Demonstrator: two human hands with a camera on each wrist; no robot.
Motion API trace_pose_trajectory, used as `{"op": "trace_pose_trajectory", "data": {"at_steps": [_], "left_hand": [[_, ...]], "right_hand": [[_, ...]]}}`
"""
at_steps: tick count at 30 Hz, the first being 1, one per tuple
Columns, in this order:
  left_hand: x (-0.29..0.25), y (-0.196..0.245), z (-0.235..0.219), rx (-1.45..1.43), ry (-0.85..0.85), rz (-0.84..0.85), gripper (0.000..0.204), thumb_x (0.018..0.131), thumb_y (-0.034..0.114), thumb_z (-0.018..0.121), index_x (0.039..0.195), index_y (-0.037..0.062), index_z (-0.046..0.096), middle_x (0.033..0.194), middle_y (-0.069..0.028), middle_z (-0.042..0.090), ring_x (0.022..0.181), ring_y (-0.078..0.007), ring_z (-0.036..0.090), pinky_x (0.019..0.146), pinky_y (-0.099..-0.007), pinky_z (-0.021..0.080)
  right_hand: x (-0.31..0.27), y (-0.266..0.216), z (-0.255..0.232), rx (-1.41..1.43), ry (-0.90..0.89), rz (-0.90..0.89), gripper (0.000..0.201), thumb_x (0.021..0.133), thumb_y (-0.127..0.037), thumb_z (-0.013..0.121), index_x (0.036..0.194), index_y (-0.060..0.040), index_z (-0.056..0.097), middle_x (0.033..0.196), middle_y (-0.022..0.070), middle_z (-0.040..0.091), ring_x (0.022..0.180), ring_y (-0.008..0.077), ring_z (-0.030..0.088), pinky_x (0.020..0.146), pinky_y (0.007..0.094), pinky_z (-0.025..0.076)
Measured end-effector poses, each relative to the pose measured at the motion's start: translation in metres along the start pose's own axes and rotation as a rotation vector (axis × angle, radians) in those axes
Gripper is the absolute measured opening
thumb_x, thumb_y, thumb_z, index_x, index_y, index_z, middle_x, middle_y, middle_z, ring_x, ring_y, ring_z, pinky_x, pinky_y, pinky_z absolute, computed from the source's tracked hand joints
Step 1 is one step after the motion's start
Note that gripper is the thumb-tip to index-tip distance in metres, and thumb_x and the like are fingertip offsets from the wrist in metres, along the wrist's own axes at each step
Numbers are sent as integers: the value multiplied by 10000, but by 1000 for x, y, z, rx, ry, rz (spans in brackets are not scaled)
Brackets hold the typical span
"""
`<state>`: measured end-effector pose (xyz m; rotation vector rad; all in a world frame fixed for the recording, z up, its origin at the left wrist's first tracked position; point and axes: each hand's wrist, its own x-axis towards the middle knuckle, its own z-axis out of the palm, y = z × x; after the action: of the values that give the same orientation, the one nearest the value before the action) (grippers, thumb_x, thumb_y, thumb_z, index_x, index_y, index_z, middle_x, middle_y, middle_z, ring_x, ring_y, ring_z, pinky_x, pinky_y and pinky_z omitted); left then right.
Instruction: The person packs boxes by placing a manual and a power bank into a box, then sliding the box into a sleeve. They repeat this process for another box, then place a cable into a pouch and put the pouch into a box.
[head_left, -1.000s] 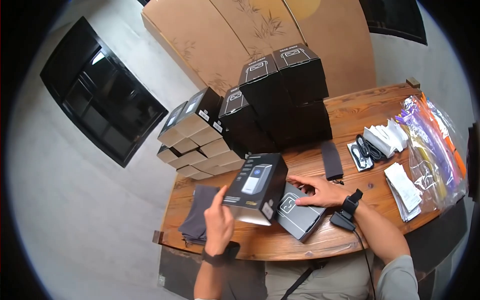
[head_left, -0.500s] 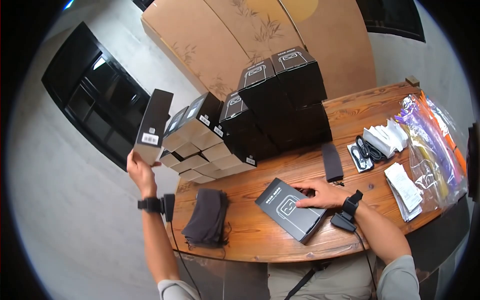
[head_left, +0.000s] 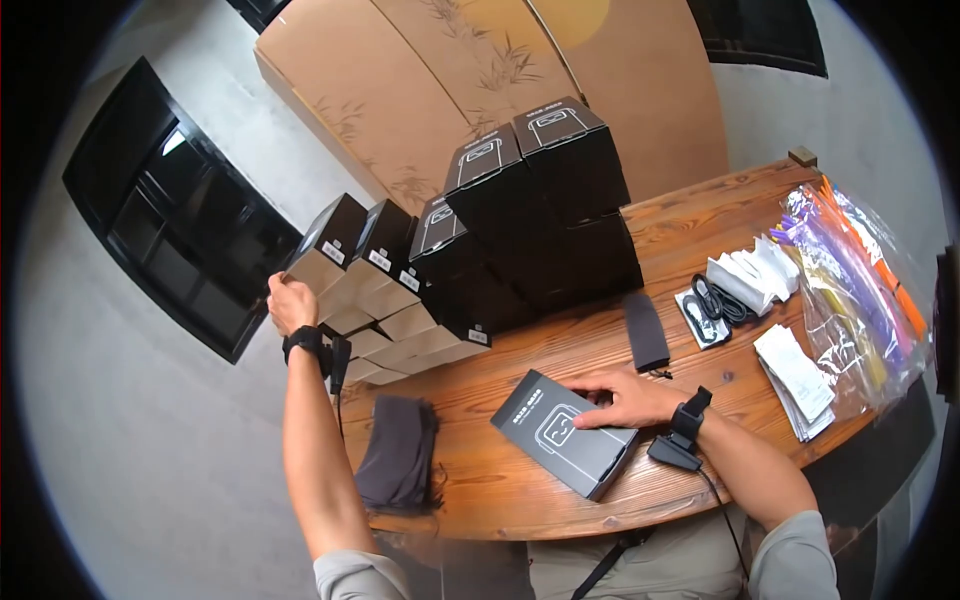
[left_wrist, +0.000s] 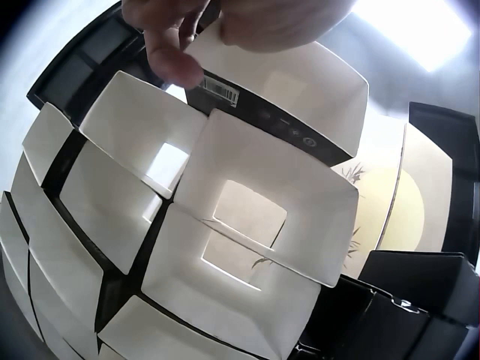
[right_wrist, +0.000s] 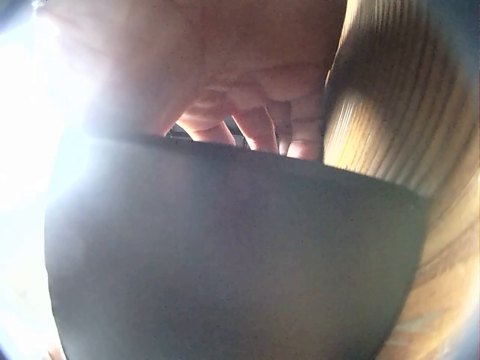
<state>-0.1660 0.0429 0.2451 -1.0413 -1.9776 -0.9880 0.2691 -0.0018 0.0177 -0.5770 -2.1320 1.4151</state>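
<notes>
My left hand grips the near end of a black box sleeve at the top left of a stack of sleeves. In the left wrist view, this sleeve has a pale, hollow inside and sits tilted over the open ends of other sleeves. My right hand holds a flat dark grey box on the table, its thumb on the printed lid and its fingers along the far side. In the right wrist view, the box's plain grey end hides the fingertips.
Black boxes stand stacked beside the sleeves. Dark cloth pouches lie at the table's left, and a single pouch lies beyond my right hand. Further right are coiled cables, white papers and a clear plastic bag of coloured strips.
The left hand has carried the sleeve off the grey box, leftwards and up, onto the top of the sleeve stack. The right hand has kept its hold on the grey box.
</notes>
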Motion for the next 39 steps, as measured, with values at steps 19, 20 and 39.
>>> {"op": "trace_pose_trajectory", "data": {"at_steps": [19, 20, 39], "left_hand": [[-97, -4, -16, -1019, -238, -418, 466, 891, 141, 606, 1307, 44, 422, 929, -26, 519, 616, -66, 502, 394, -185, 334], [-119, 9, -28, -1098, -363, -452, 383, 910, 131, 589, 1268, 63, 470, 914, -9, 519, 621, -52, 502, 401, -169, 327], [-267, 24, -12, -1264, -1573, -40, 673, 788, 59, 774, 1378, 0, 458, 1350, -94, 530, 1251, -201, 484, 1077, -336, 361]], "right_hand": [[0, 17, 4, 8, 68, 18, 942, 838, -409, 730, 1500, 30, 222, 1103, 131, 648, 865, 155, 566, 796, 283, 486], [-1, 17, 5, 79, 74, 32, 1002, 834, -383, 741, 1499, 38, 120, 1122, 143, 638, 864, 149, 566, 796, 274, 487], [1, 12, 6, 145, 133, 43, 1258, 819, -364, 770, 1479, -109, -271, 1303, 244, 513, 851, 170, 620, 827, 294, 520]]}}
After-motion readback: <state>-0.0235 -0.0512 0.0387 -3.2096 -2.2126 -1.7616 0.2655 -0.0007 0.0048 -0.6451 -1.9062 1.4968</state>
